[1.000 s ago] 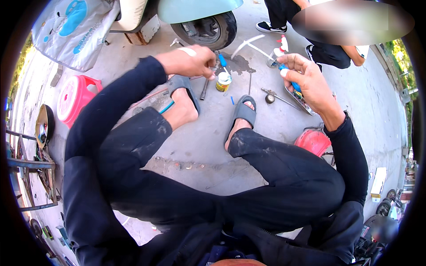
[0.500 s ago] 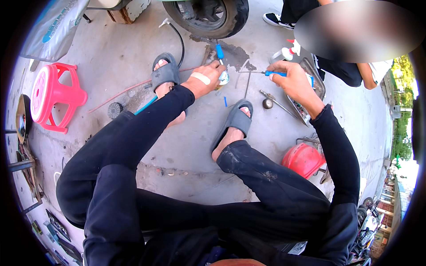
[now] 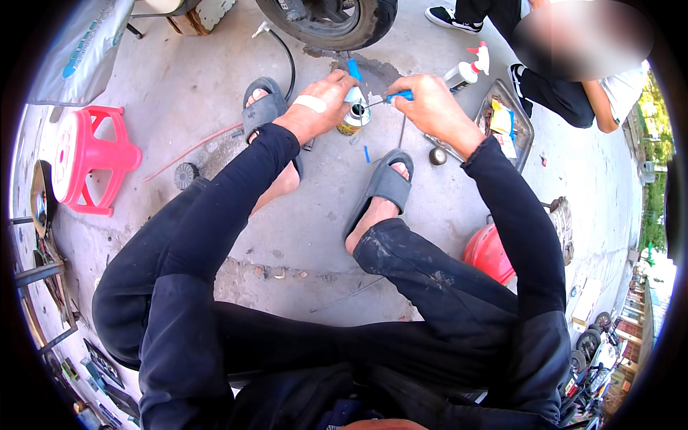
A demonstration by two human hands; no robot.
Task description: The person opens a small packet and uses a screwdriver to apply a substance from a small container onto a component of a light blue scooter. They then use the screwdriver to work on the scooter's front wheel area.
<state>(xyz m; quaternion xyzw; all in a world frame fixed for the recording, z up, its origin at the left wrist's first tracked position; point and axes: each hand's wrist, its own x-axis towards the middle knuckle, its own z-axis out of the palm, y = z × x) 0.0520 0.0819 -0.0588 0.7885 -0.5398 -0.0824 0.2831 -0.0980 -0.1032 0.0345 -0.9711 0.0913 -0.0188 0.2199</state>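
On the concrete in front of my feet stands a small can (image 3: 350,125) with a yellowish label and a dark open mouth. My left hand (image 3: 315,109), with a pale adhesive strip on its back, is closed beside the can. Its fingertips grip a slim object with a blue end (image 3: 354,69) and a pale lower part; the fingers partly hide it. In my right hand (image 3: 433,107) is a blue-handled tool (image 3: 400,96) with a thin metal shaft. The shaft points left, its tip at the can's mouth; whether it is inside I cannot tell.
A black tyre (image 3: 337,25) stands at the far side. To the right are a spray bottle (image 3: 462,76), a metal tray (image 3: 527,140) with packets, and a red rounded object (image 3: 489,254). A pink stool (image 3: 93,158) stands left. Another person (image 3: 566,100) crouches at the far right.
My right hand has moved left, bringing the tool's shaft to the can. My left hand has shifted slightly up and left, and the can's dark mouth now shows.
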